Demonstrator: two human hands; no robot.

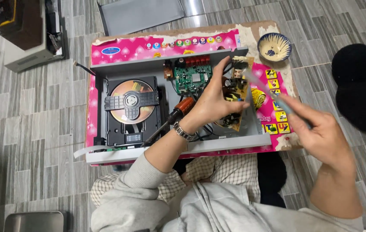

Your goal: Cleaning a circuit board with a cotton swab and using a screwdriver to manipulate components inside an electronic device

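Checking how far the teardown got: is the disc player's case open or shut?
Open. The disc player has no top cover: the disc, the green circuit board and the brown board under the left hand lie exposed.

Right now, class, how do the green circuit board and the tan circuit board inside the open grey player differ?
The green circuit board lies fully in view, untouched; the tan circuit board is partly covered by the left hand. The green one sits nearer the disc tray, the tan one nearer the right hand. Both sit inside the player.

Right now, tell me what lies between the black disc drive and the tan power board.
In the head view: the green circuit board, an orange-handled screwdriver and the left hand.
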